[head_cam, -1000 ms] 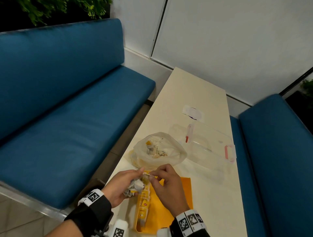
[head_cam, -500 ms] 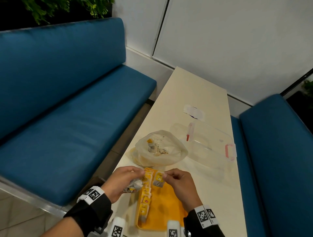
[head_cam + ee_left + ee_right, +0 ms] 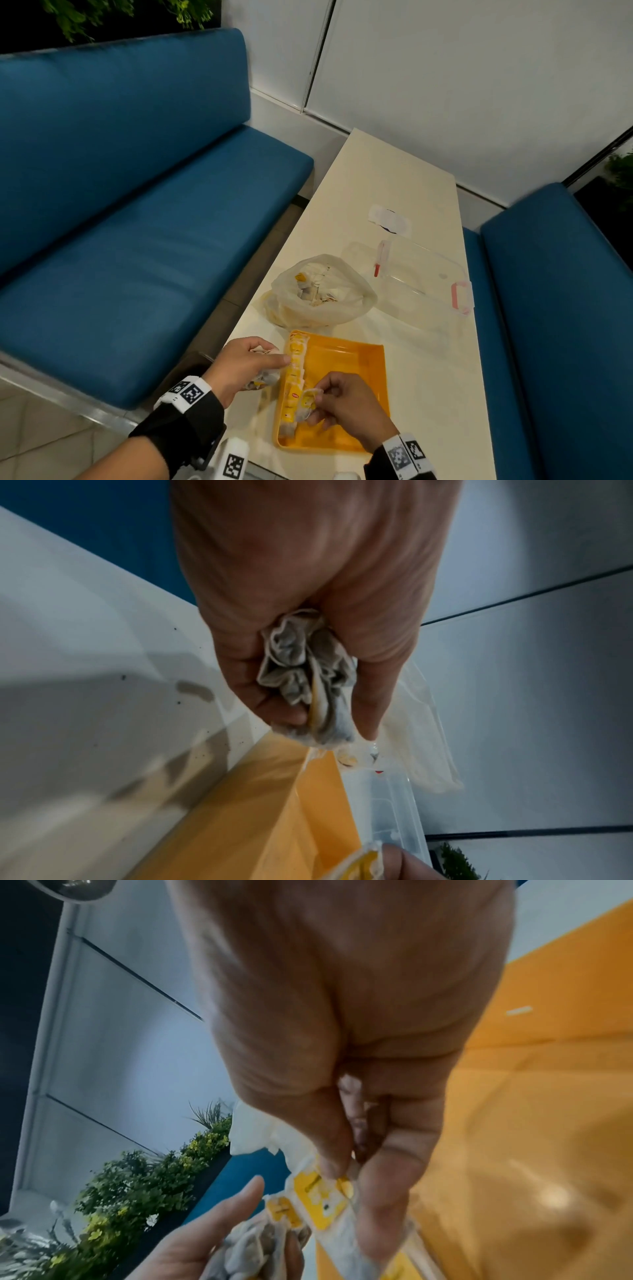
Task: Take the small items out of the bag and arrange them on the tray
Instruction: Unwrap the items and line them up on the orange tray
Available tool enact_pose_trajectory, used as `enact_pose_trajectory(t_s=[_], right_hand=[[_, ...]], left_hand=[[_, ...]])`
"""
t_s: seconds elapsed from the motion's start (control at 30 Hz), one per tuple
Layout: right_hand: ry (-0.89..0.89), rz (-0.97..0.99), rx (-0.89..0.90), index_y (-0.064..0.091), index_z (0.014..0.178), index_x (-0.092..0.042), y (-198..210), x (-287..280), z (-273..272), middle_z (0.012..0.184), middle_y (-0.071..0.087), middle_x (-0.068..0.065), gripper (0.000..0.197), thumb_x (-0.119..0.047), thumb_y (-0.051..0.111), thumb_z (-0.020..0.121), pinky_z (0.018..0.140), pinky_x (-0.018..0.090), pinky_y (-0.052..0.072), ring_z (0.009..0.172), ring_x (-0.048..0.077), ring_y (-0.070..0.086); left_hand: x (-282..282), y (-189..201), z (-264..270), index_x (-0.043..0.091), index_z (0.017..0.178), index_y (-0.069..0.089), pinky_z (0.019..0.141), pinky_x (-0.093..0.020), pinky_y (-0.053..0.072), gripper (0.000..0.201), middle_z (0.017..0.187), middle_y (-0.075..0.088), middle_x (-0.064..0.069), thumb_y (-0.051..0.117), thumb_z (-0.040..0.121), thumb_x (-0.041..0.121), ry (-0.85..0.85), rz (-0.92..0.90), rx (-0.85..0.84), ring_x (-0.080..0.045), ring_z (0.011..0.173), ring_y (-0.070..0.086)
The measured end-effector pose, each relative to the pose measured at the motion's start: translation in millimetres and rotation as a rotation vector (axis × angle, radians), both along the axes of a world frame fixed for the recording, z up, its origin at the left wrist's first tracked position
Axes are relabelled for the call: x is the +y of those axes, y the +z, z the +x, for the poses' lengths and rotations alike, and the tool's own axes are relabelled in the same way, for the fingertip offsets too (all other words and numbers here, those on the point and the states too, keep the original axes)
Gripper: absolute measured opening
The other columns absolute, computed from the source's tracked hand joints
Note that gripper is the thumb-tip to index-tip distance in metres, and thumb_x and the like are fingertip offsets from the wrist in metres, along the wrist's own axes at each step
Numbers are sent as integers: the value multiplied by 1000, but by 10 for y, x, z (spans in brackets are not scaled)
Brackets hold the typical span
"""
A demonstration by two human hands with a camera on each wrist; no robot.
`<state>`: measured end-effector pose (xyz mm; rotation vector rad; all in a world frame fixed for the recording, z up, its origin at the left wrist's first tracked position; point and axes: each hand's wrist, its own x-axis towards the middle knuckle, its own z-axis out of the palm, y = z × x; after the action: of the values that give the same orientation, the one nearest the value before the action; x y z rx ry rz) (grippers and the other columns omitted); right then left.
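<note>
An orange tray point(image 3: 346, 363) lies near the table's front edge, with a row of yellow-tagged tea bags point(image 3: 294, 373) along its left side. My left hand point(image 3: 246, 363) sits just left of the tray and grips a bunch of tea bags point(image 3: 304, 669) in its curled fingers. My right hand point(image 3: 342, 404) hovers over the tray's near part and pinches one tea bag point(image 3: 322, 1196) by its yellow tag, at the row's near end. Behind the tray stands the open translucent bag point(image 3: 318, 294), more tea bags inside it.
A clear plastic lid with pink clips point(image 3: 421, 274) lies right of the bag, and a small white packet point(image 3: 388, 219) farther back. The narrow cream table point(image 3: 431, 377) runs between two blue benches point(image 3: 137, 240), point(image 3: 565, 308). A white wall closes the far end.
My right hand took a tea bag from my left hand's bunch, carried it right over the tray, then drew it toward me to the row's near end. The left hand stayed put.
</note>
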<state>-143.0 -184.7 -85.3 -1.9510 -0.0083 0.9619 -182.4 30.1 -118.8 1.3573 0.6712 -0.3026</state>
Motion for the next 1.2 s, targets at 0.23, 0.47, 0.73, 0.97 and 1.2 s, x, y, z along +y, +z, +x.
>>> enact_pose_trajectory(t_s=[0.23, 0.47, 0.73, 0.97, 1.2], right_hand=[[82, -167, 17, 59, 82, -12, -67, 117, -141, 63, 65, 4, 16, 2, 61, 90, 40, 15, 40, 46, 7, 64], [128, -283, 14, 61, 81, -14, -294, 225, -179, 67, 67, 4, 16, 1, 62, 85, 49, 24, 50, 58, 18, 72], [158, -379, -56, 48, 78, -22, -279, 248, -214, 80, 66, 7, 50, -17, 85, 45, 60, 39, 60, 70, 27, 70], [274, -366, -182, 46, 79, -31, -290, 298, -225, 78, 53, -14, 44, -21, 83, 57, 67, 25, 51, 74, 9, 55], [176, -379, -231, 52, 83, -22, -202, 182, -106, 80, 66, -4, 44, -34, 87, 59, 61, 27, 50, 68, 12, 63]], left_hand=[[-70, -73, -36, 12, 91, 73, 57, -26, 55, 54, 85, 75, -5, 102, 51, 34, -192, 209, 88, -17, 76, 73], [-132, -99, -68, 10, 89, 73, 57, -27, 58, 45, 84, 75, -6, 99, 59, 32, -193, 252, 135, -19, 77, 72], [-157, -84, -109, 8, 90, 74, 58, -26, 55, 39, 84, 76, -6, 93, 69, 35, -203, 240, 143, -18, 80, 72], [-139, -139, -113, 6, 90, 75, 63, -27, 57, 37, 82, 77, -7, 89, 74, 37, -188, 174, 146, -18, 78, 72], [55, -69, -70, 2, 103, 72, 81, -41, 59, 50, 91, 77, -17, 72, 88, 49, 4, -131, 168, -33, 82, 74]])
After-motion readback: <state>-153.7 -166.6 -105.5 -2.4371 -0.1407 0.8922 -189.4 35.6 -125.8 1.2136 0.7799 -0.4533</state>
